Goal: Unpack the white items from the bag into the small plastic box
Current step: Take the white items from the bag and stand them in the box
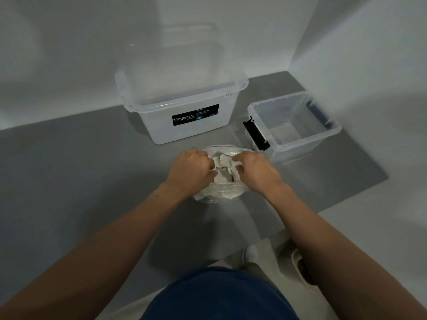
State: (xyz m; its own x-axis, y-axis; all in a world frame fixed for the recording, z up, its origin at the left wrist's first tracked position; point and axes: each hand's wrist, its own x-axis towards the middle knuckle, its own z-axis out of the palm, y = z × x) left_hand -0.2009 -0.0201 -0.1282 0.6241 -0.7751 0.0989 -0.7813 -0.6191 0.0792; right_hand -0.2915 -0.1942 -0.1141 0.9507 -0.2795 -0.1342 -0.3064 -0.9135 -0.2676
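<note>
Head view: clear plastic bag sits on the grey mat, just near of both boxes. Left hand and right hand each curl their fingers on the bag's mouth edges, holding it apart. White items are lumped inside, between the hands. Small plastic box is far right, open, looks empty. Megabox tub is left of it. Best move: left hand keeps the mouth open, right hand pinches the top lump, lifts straight up and carries it right.

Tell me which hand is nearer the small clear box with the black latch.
Right. The right hand grips the bag at its right edge, just short of the small box; the left hand grips its left edge, across the opening, farther away.
</note>
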